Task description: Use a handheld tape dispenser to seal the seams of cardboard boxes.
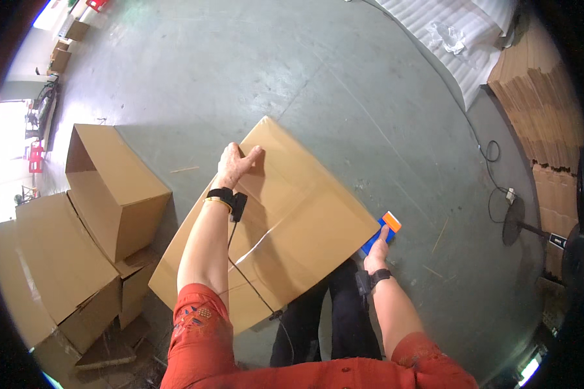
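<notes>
A large brown cardboard box [292, 194] is tilted in front of my body, one corner pointing away from me. Along its far left edge lies my left hand [235, 165], the thumb on the broad face and the fingers curled at the edge. A pale, shiny streak [259, 246] runs across that face. My right hand [377, 251] is closed around a blue-and-orange tape dispenser [390, 222], just beside the box's right corner. The dispenser's lower part is partly hidden by the hand and the box.
An open cardboard box [120, 188] and more boxes [58, 266] stand at the left. Flattened cardboard [532, 91] is stacked at the far right, near white foam sheeting [448, 45]. A cable [483, 152] and a round black stand base [512, 220] rest on the grey floor [370, 97].
</notes>
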